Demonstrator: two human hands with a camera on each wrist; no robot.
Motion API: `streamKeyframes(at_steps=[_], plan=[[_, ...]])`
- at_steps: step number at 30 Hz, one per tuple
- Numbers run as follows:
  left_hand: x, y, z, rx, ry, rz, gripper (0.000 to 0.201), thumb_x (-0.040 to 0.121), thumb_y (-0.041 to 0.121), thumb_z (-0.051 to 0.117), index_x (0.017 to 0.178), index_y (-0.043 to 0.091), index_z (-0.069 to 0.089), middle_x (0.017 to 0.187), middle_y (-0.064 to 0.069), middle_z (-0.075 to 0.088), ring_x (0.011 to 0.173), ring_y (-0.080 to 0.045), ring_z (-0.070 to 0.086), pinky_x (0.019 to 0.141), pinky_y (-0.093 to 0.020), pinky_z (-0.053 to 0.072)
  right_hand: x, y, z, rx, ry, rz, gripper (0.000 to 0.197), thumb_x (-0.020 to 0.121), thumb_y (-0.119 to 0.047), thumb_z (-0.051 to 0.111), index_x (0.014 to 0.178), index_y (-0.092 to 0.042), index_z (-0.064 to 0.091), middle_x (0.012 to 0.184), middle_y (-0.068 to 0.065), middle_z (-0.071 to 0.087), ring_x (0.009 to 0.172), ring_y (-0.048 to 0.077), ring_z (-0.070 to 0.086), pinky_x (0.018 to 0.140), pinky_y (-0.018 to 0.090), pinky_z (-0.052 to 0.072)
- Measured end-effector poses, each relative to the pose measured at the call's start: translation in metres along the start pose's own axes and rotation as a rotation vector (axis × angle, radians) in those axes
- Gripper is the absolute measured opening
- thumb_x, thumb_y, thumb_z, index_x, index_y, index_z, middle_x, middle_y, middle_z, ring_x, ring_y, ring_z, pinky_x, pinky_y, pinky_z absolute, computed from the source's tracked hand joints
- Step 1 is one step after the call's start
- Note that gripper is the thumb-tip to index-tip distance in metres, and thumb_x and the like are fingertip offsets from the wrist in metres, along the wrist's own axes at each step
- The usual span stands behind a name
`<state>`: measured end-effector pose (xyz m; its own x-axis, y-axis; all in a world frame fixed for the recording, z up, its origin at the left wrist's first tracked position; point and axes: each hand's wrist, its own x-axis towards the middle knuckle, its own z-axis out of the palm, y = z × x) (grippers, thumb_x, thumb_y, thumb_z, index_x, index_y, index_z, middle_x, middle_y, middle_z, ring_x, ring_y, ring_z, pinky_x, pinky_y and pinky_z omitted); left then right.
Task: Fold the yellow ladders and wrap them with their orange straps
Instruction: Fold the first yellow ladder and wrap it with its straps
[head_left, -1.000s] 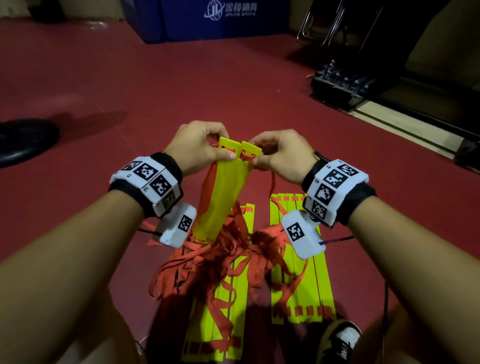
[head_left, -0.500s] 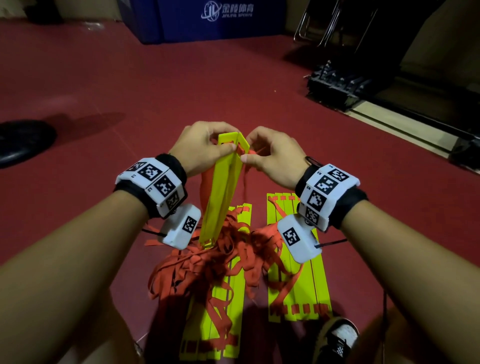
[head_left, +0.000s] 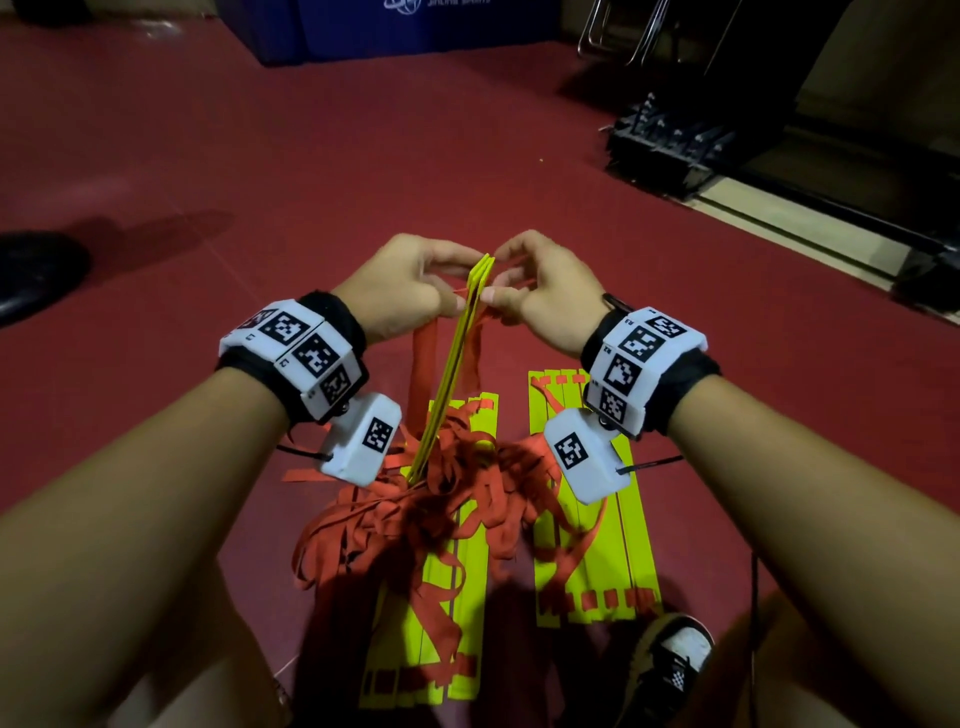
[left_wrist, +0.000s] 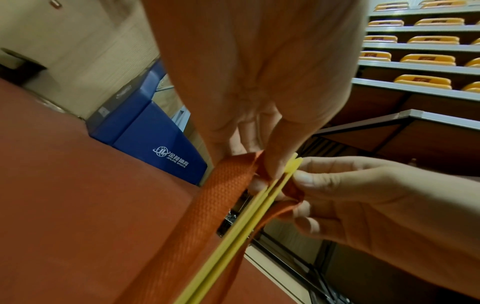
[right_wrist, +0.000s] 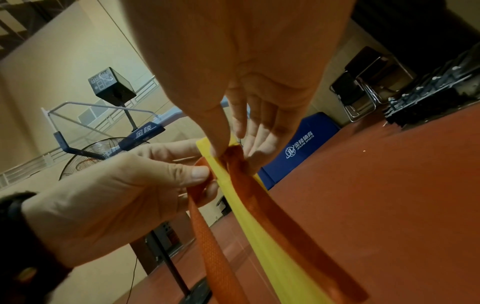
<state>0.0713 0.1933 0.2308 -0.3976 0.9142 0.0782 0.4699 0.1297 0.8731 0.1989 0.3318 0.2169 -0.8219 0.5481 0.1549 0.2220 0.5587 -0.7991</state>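
The dark red floor (head_left: 363, 156) spreads smooth and matte under everything. Below the grip, two flat stacks of yellow ladder slats (head_left: 592, 545) lie side by side on it, thin rigid plastic strips with slotted ends, half buried by a loose tangle of orange straps (head_left: 415, 509), woven webbing with a visible mesh grain. Rising from that tangle up to the grip is the folded bundle of slats (head_left: 457, 364), edge-on to the head camera, so it reads as a few narrow yellow lines pressed together; half a second ago its leaves were parted in a wedge, and a second ago they lay opened flat. The left hand (head_left: 410, 286) pinches the bundle's top end from one side, thumb and fingers curled on slat and strap, and the right hand (head_left: 540, 291) pinches the same end from the opposite side. A strap (left_wrist: 207, 205) hangs down beside the bundle from under the left thumb.
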Motion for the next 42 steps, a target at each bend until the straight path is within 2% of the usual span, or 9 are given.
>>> streamKeyframes(at_steps=[3, 6, 12, 17, 20, 23, 31, 35, 42], plan=[[0.001, -0.003, -0.003, -0.025, 0.062, 0.043, 0.040, 0.085, -0.011, 0.067, 0.112, 0.019, 0.067, 0.106, 0.005, 0.074, 0.077, -0.003, 0.071, 0.084, -0.028, 0.055, -0.002, -0.004, 0.002, -0.017, -0.010, -0.038, 0.035, 0.071, -0.047, 0.074, 0.101, -0.034, 0.061, 0.080, -0.006, 0.068, 0.080, 0.021, 0.071, 0.078, 0.051, 0.058], [0.003, -0.005, -0.006, -0.079, 0.123, 0.071, 0.035, 0.085, -0.013, 0.069, 0.099, 0.018, 0.060, 0.097, 0.003, 0.067, 0.066, -0.004, 0.065, 0.071, -0.020, 0.052, -0.001, -0.006, 0.003, 0.022, 0.014, -0.042, 0.037, 0.061, -0.064, 0.068, 0.090, -0.044, 0.057, 0.085, -0.008, 0.068, 0.083, 0.019, 0.069, 0.078, 0.051, 0.057], [0.010, -0.011, -0.008, -0.098, 0.190, 0.084, 0.031, 0.076, 0.003, 0.074, 0.088, 0.025, 0.056, 0.086, 0.006, 0.059, 0.073, 0.003, 0.058, 0.075, -0.017, 0.049, 0.002, -0.019, -0.002, 0.224, 0.089, -0.137, 0.026, 0.085, -0.025, 0.075, 0.079, -0.024, 0.050, 0.071, 0.014, 0.060, 0.051, 0.014, 0.054, 0.049, 0.030, 0.045], [0.012, -0.026, -0.010, 0.107, 0.268, -0.131, 0.050, 0.062, 0.028, 0.087, 0.092, 0.028, 0.047, 0.103, -0.002, 0.054, 0.085, -0.015, 0.050, 0.077, -0.033, 0.044, 0.005, -0.024, -0.005, 0.243, 0.141, -0.162, 0.024, 0.088, -0.029, 0.067, 0.078, -0.025, 0.046, 0.066, 0.002, 0.061, 0.054, 0.017, 0.057, 0.051, 0.031, 0.045], [0.009, -0.029, -0.004, -0.014, 0.085, -0.207, 0.048, 0.064, 0.021, 0.087, 0.094, 0.020, 0.050, 0.090, -0.003, 0.058, 0.071, -0.016, 0.053, 0.068, -0.033, 0.045, 0.006, -0.027, -0.008, 0.256, 0.179, -0.158, 0.024, 0.090, -0.032, 0.064, 0.078, -0.025, 0.044, 0.066, 0.000, 0.062, 0.054, 0.016, 0.058, 0.051, 0.027, 0.044], [0.006, -0.034, 0.003, 0.129, -0.091, -0.213, 0.049, 0.075, 0.022, 0.089, 0.113, 0.016, 0.058, 0.107, -0.002, 0.067, 0.093, -0.017, 0.065, 0.086, -0.036, 0.056, 0.005, -0.035, -0.013, 0.297, 0.200, -0.202, 0.026, 0.098, -0.021, 0.060, 0.079, -0.021, 0.041, 0.066, 0.002, 0.058, 0.050, 0.009, 0.054, 0.048, 0.021, 0.042], [0.001, -0.042, 0.007, 0.304, -0.191, -0.314, 0.087, 0.043, 0.061, 0.086, 0.113, 0.014, 0.061, 0.106, -0.009, 0.076, 0.102, -0.031, 0.072, 0.094, -0.051, 0.057, 0.008, -0.040, -0.031, 0.366, 0.318, -0.178, 0.023, 0.100, -0.026, 0.053, 0.081, -0.021, 0.042, 0.064, -0.005, 0.056, 0.049, 0.009, 0.051, 0.050, 0.025, 0.042], [0.000, -0.039, 0.004, 0.581, -0.180, -0.282, 0.045, 0.079, 0.040, 0.084, 0.109, 0.012, 0.065, 0.104, -0.008, 0.072, 0.100, -0.029, 0.066, 0.089, -0.042, 0.054, 0.008, -0.041, -0.032, 0.451, 0.320, -0.086, 0.024, 0.103, -0.026, 0.051, 0.082, -0.020, 0.040, 0.063, -0.003, 0.056, 0.048, 0.011, 0.055, 0.047, 0.025, 0.043], [0.002, -0.032, 0.005, 0.355, -0.188, -0.163, 0.022, 0.086, 0.023, 0.077, 0.099, 0.009, 0.065, 0.085, -0.005, 0.072, 0.080, -0.026, 0.068, 0.082, -0.040, 0.055, 0.000, -0.027, -0.003, 0.329, 0.021, 0.017, 0.013, 0.098, -0.023, 0.062, 0.099, -0.012, 0.056, 0.078, 0.006, 0.064, 0.057, 0.014, 0.062, 0.049, 0.024, 0.048]])
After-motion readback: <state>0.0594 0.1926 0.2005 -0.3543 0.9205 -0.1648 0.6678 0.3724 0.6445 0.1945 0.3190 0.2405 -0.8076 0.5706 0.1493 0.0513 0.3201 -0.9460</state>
